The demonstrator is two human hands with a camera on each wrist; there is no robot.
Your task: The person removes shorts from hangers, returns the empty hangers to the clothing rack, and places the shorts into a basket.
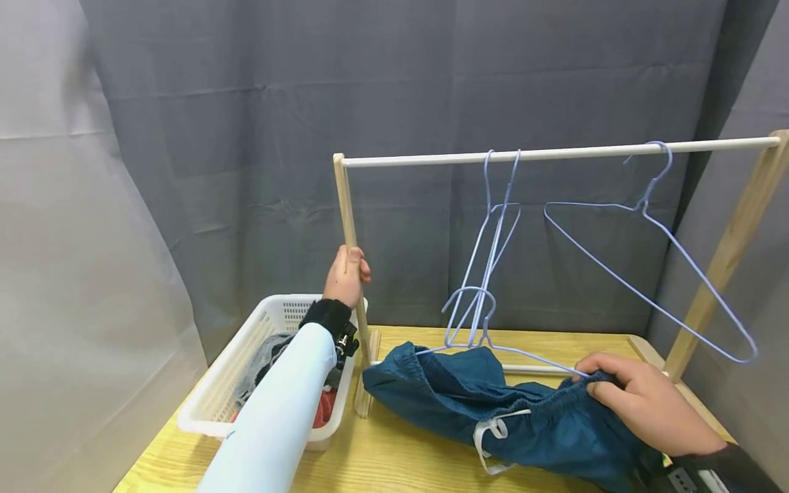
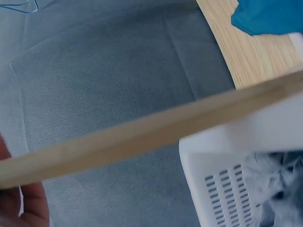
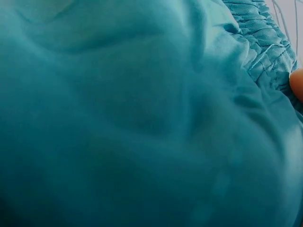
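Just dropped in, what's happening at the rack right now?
A person's left hand grips the rack's left wooden post. The right hand pinches the elastic waistband of blue shorts lying on the wooden table; a wire hanger is partly inside them. Three more hangers hang on the rail. A white basket with other clothes sits at the left.

Basket left of rack, shorts right.
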